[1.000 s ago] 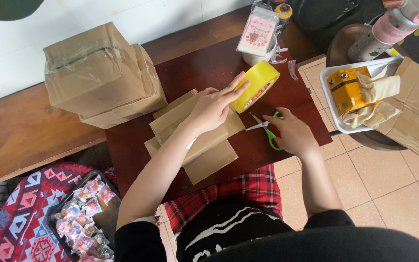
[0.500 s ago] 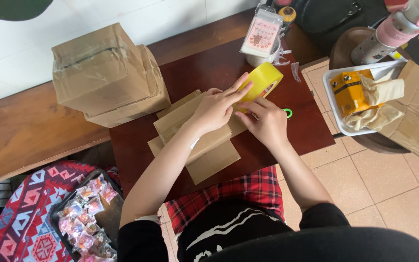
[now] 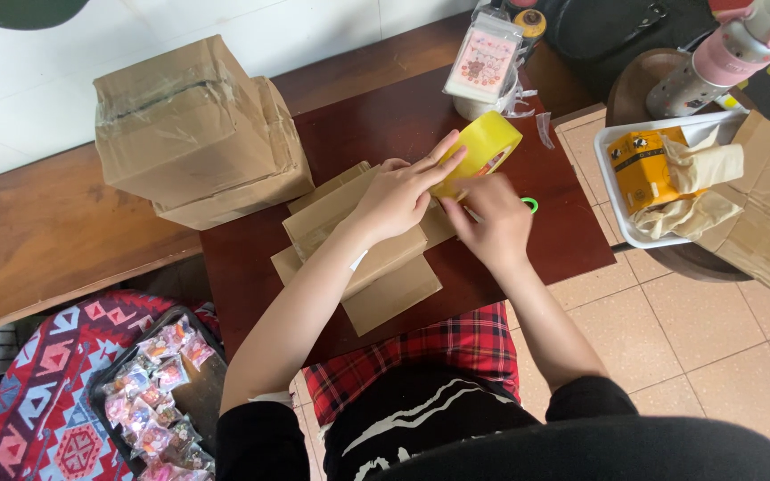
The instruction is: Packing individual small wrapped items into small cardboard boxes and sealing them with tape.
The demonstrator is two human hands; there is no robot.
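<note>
My left hand holds a yellow tape roll upright, fingers spread along its side, above the brown folded cardboard packages stacked on the dark red table. Just below the roll, my right hand has its fingertips pinched at the roll's lower edge. A green scissors handle pokes out beside my right hand; the blades are hidden, and they seem to lie on the table.
A large taped cardboard box stands at the table's back left. Behind the roll is a cup with a pink packet. A white tray with a yellow carton sits right, a pink bottle behind it. A tray of small wrapped packets lies lower left.
My right hand left the scissors and came up to the tape roll. My left hand tilted the roll and stayed over the cardboard.
</note>
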